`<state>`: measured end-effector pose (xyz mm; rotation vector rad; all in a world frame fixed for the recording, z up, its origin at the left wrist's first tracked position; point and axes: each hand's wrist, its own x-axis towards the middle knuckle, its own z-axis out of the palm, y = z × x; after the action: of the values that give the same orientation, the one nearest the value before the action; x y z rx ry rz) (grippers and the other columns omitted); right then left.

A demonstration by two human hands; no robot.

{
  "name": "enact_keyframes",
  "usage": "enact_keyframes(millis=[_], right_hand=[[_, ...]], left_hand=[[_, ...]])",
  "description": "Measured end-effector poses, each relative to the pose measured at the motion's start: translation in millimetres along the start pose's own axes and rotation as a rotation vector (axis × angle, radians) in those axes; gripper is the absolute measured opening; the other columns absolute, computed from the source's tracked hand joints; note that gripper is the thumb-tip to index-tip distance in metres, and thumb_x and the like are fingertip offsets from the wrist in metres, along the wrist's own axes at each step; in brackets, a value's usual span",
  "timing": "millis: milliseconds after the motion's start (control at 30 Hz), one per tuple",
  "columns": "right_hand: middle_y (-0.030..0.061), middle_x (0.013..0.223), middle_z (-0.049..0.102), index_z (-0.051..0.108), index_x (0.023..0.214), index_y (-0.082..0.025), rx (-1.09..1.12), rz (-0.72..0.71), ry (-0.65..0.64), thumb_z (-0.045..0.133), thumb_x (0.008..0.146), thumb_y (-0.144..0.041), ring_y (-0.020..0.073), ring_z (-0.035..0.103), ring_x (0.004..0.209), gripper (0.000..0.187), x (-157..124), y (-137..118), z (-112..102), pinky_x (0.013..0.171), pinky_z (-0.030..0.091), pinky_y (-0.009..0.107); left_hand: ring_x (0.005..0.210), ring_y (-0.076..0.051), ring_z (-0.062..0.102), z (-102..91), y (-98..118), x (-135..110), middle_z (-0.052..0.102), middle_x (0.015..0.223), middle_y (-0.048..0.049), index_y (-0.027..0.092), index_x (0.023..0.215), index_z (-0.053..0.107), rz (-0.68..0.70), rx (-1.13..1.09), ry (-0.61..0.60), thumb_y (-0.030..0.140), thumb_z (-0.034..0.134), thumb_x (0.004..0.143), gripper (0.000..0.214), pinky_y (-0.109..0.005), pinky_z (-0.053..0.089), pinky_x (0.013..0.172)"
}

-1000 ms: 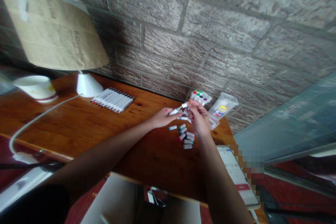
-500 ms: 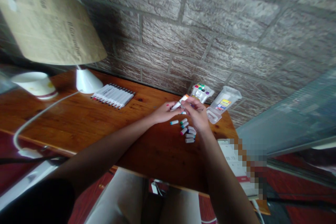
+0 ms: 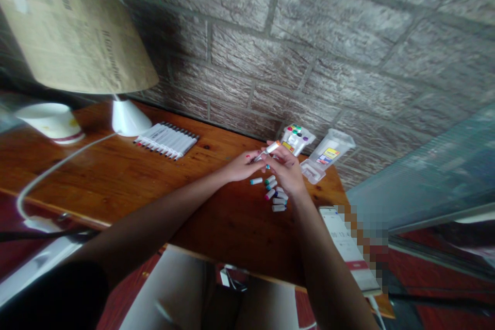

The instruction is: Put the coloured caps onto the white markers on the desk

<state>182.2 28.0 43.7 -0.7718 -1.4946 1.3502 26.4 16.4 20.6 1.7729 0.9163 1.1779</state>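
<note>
A white marker [image 3: 268, 150] with an orange end slants up to the right between my hands. My left hand [image 3: 244, 165] is closed around its lower end. The fingers of my right hand [image 3: 288, 167] are closed about the marker's upper part, thumb in front, hiding some of it. Just below my hands lie several loose white marker caps [image 3: 270, 194] with teal, green, pink and blue ends. Behind my right hand stands a clear case of markers [image 3: 297, 139] with coloured ends showing.
An opened clear plastic box [image 3: 330, 152] sits right of the case. A row of white markers [image 3: 168, 140] lies on the wooden table [image 3: 220, 211] at left, near a lamp [image 3: 129, 119] and a paper cup [image 3: 54, 122]. A phone [image 3: 344, 247] rests along the right edge.
The marker has shifted slightly to the right, and my right hand's fingers have changed position a little around it. The caps and cases stay where they were.
</note>
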Motion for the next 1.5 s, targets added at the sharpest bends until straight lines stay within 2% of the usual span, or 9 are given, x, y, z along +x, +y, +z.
enact_keyframes(millis=[133,333,500,667,833,1067,1200,1367,1500], right_hand=[[0.0016,0.104,0.074,0.071,0.11,-0.026,-0.01,-0.016,0.032,0.083,0.071,-0.041,0.0074,0.053,0.056,0.044,-0.1,-2.1,1.3,0.049,0.041,0.023],[0.0002,0.089,0.071,0.071,0.11,-0.026,-0.004,-0.114,0.151,0.07,0.082,-0.053,0.0055,0.039,0.05,0.04,1.5,-3.4,1.1,0.047,0.035,0.023],[-0.0031,0.075,0.064,0.071,0.108,-0.025,-0.015,-0.121,0.161,0.074,0.079,-0.051,0.0062,0.039,0.049,0.039,2.9,-1.6,-0.8,0.047,0.034,0.024],[-0.0049,0.069,0.061,0.07,0.094,-0.021,0.011,-0.101,0.224,0.08,0.073,-0.047,0.0056,0.04,0.05,0.035,3.3,-2.8,-0.4,0.05,0.035,0.023],[-0.0044,0.071,0.063,0.067,0.091,-0.02,-0.001,-0.059,0.264,0.083,0.067,-0.048,0.0063,0.045,0.051,0.04,4.2,-1.4,-0.1,0.05,0.036,0.024],[-0.0007,0.079,0.069,0.068,0.095,-0.021,-0.036,-0.078,0.26,0.083,0.067,-0.044,0.0078,0.049,0.057,0.039,2.9,-0.6,0.1,0.051,0.036,0.022],[-0.0021,0.074,0.066,0.071,0.085,-0.02,-0.058,-0.048,0.167,0.084,0.067,-0.044,0.0079,0.047,0.056,0.033,1.9,0.6,-0.7,0.051,0.037,0.023],[-0.0035,0.07,0.064,0.072,0.078,-0.02,-0.084,-0.018,0.077,0.086,0.065,-0.043,0.0084,0.048,0.057,0.03,1.5,4.5,-1.9,0.053,0.038,0.023],[-0.0025,0.071,0.065,0.073,0.079,-0.019,-0.06,-0.048,0.094,0.085,0.067,-0.041,0.0084,0.048,0.058,0.028,1.3,-0.7,-2.4,0.054,0.037,0.024]], left_hand=[[0.07,-0.014,0.055,-0.1,0.4,-0.7,0.056,0.067,0.0004,0.014,0.078,0.06,0.018,-0.021,-0.001,0.045,0.056,0.092,0.034,-0.025,0.044,0.068],[0.07,-0.013,0.053,-1.1,-3.2,-0.9,0.059,0.073,-0.0004,0.014,0.078,0.06,-0.012,0.04,0.03,0.048,0.056,0.092,0.037,-0.025,0.041,0.068],[0.075,-0.013,0.055,-0.6,-5.1,-1.0,0.059,0.076,-0.0001,0.015,0.084,0.059,-0.005,0.063,0.049,0.05,0.055,0.092,0.036,-0.025,0.042,0.071],[0.08,-0.014,0.057,-0.9,-7.3,-1.2,0.062,0.082,-0.0017,0.015,0.085,0.061,0.027,0.107,0.052,0.048,0.049,0.096,0.036,-0.025,0.044,0.077],[0.077,-0.013,0.057,-1.2,-9.7,-2.1,0.065,0.084,-0.0012,0.014,0.094,0.065,0.069,0.129,0.129,0.044,0.057,0.092,0.031,-0.024,0.044,0.075],[0.076,-0.013,0.059,-1.8,-7.9,-2.5,0.068,0.085,-0.0018,0.015,0.095,0.067,0.106,0.15,0.204,0.044,0.061,0.091,0.031,-0.023,0.044,0.073],[0.076,-0.013,0.06,-2.9,-9.7,-3.2,0.068,0.084,-0.0015,0.016,0.095,0.067,0.123,0.22,0.232,0.041,0.06,0.091,0.026,-0.023,0.044,0.072],[0.069,-0.012,0.058,-2.9,-11.0,-3.7,0.064,0.075,-0.0006,0.015,0.091,0.067,0.12,0.308,0.23,0.038,0.057,0.093,0.025,-0.023,0.041,0.066],[0.076,-0.014,0.061,-0.5,-6.6,-4.5,0.069,0.085,-0.0028,0.015,0.097,0.068,0.119,0.27,0.194,0.043,0.056,0.093,0.03,-0.024,0.045,0.072]])
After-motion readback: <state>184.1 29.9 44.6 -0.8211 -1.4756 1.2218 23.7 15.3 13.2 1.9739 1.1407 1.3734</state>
